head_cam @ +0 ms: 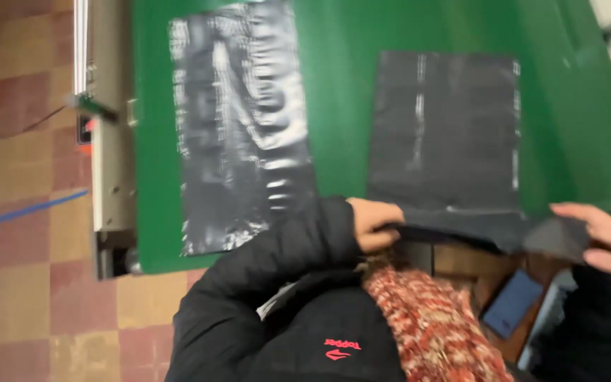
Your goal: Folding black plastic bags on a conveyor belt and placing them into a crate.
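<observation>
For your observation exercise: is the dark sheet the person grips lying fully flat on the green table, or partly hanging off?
Partly off. Most of the dark sheet lies flat on the green table; its near edge overhangs, pinched by the left hand and right hand.

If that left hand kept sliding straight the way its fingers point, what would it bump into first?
The left hand grips the near edge of the dark sheet and points toward the right hand. Going straight on, it would probably run along that edge and meet the right hand, though depth is unclear.
</observation>
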